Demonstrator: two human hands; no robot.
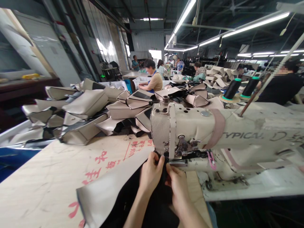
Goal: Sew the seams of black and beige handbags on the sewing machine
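Note:
Under the head of the cream sewing machine [190, 123], my left hand [152, 169] pinches the edge of a black fabric piece [158, 205]. My right hand [177, 180] grips the same fabric just to the right, thumb near the needle area. A beige leather-like panel [104, 196] lies along the left side of the black fabric, curling at its lower corner. The needle and presser foot are mostly hidden behind my fingers and the machine head. A pink clip-like loop [211, 160] hangs on the machine, right of my hands.
A wooden tabletop [71, 171] with red lettering spreads to the left. Behind it rises a heap of beige and black bag pieces [85, 103]. Two black thread cones [232, 89] stand behind the machine. Co-workers sit further back, one in a tan top [155, 81].

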